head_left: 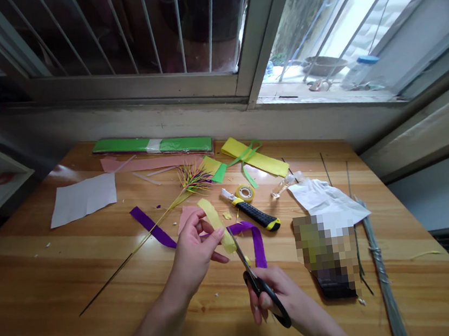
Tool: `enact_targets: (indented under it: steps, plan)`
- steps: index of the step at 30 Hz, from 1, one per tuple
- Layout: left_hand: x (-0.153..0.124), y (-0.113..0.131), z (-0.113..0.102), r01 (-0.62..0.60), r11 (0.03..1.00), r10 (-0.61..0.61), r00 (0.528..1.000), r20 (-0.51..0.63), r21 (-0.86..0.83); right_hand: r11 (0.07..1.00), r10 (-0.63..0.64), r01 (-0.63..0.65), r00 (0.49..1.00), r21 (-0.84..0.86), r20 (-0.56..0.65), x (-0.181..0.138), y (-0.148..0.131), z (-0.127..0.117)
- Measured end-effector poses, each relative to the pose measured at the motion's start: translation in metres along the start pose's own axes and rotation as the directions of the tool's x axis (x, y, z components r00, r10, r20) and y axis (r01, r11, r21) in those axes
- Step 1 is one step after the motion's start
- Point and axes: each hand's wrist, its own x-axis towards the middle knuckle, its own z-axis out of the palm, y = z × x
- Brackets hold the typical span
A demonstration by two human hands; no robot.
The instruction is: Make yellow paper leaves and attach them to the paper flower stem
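Pinched in my left hand point(196, 242) is a short strip of yellow crepe paper point(213, 215), held a little above the table. My right hand point(275, 295) grips black-handled scissors point(250, 274), their blades reaching up to the strip's lower right edge. Whether the blades touch the paper I cannot tell. Behind my hands a purple paper strip point(258, 240) curls across the wood, and a pink paper piece point(185, 216) is partly hidden by my left hand. A wire-stemmed paper flower point(193, 180) with yellow and purple fringe lies to the left.
Beyond my hands lie a utility knife point(257, 214), a tape roll point(244, 193), a small bottle point(286, 184) and folded yellow paper point(256, 156). Green paper point(123, 145) rests by the wall. White paper point(83, 199) is left; a crumpled tissue point(326, 199) and wire bundle point(380, 274) are right.
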Motion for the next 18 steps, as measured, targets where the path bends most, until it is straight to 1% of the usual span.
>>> enact_targets:
  steps: [9,18]
  plan:
    - [0.0014,-0.0012,-0.0013,-0.024,1.0,0.024,1.0,-0.021,-0.005,0.999,-0.01,0.01,1.0,0.041,-0.001,0.0003,0.0023,0.0021]
    - [0.0019,-0.0017,-0.0016,-0.037,0.999,0.037,0.999,-0.024,-0.002,1.0,-0.002,0.002,1.0,0.015,-0.021,0.0002,-0.0013,0.0048]
